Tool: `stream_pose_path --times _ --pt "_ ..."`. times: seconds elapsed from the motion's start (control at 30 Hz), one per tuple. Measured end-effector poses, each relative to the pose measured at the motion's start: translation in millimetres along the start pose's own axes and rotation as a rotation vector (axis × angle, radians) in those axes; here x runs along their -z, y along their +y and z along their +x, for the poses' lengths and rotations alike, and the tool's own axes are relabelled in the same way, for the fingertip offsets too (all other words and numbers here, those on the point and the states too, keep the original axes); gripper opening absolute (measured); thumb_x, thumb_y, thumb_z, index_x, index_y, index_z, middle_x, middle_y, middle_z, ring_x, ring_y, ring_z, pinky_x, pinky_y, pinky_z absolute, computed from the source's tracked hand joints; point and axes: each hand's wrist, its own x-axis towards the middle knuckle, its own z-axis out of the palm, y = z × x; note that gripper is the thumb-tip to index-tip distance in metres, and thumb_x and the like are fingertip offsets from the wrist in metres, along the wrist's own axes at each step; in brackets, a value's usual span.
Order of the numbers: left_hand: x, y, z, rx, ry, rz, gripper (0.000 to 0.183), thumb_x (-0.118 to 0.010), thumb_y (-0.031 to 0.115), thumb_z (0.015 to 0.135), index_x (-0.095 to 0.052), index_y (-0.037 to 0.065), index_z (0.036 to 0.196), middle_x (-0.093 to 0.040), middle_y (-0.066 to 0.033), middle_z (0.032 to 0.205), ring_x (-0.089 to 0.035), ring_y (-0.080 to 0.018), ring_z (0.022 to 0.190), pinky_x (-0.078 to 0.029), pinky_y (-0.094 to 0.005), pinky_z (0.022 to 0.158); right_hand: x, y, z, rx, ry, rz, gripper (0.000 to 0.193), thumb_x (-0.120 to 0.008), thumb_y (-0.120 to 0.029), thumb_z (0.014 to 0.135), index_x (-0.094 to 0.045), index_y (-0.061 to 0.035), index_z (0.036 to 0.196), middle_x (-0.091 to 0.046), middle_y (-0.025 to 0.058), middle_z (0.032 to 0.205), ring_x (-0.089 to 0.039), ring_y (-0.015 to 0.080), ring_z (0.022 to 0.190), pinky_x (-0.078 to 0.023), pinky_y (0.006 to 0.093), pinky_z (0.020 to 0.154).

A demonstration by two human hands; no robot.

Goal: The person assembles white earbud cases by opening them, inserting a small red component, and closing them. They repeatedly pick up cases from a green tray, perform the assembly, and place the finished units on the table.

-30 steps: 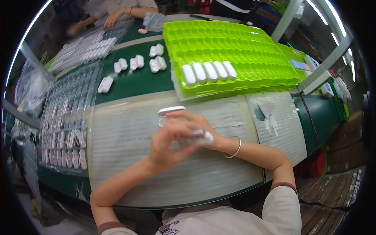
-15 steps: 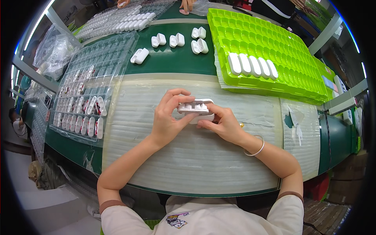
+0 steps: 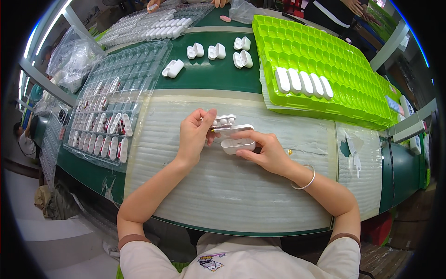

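Over the padded mat, my left hand [image 3: 191, 139] pinches a white molded earbud-case insert [image 3: 225, 120] with rounded hollows. Dark and reddish parts show along its lower side, close to my fingers. Beside it, my right hand [image 3: 268, 149] grips a white earbud charging case [image 3: 237, 147] with its lid raised. Thumb and fingers of that hand hold the case from the right. The insert sits up and left of the case, outside its hollow; whether the two touch at the lid I cannot tell.
A clear blister tray [image 3: 100, 124] of similar inserts lies left. Beyond the mat [image 3: 232, 195] stand several open white cases [image 3: 216, 51]. At right, a lime-green tray [image 3: 325, 60] holds a row of white cases [image 3: 306, 83]. Another person's hand [image 3: 153, 5] is at the far side.
The insert in my left hand has come away from the case, up and left. My right hand holds the case a little lower, its hollow now showing. The whole view has shifted slightly.
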Motion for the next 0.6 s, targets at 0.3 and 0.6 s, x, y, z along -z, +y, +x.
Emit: stream_pose_path --times 0.3,0.6 --pt "-9 -3 -12 -0.644 -0.154 0.480 0.012 -0.066 0.007 0.080 -0.056 0.003 0.085 -0.064 -0.0064 0.088 -0.059 -0.0122 0.072 -0.048 -0.0250 0.059 -4 17 -1 -0.085 0.120 0.107 0.043 -0.070 -0.011 0.075 -0.057 -0.0110 0.116 -0.067 0.0099 0.088 -0.051 0.0118 0.048 -0.043 0.0254 0.052" --pt "-14 9 -14 -0.678 -0.291 0.606 0.028 -0.064 -0.005 0.074 -0.060 0.005 0.100 -0.064 -0.0086 0.098 -0.062 -0.0182 0.077 -0.051 -0.0273 0.063 -7 11 -5 0.213 0.291 -0.095 0.051 -0.069 -0.005 0.075 -0.049 -0.0145 0.122 -0.065 0.0128 0.093 -0.064 0.0279 0.071 -0.050 0.0335 0.064"
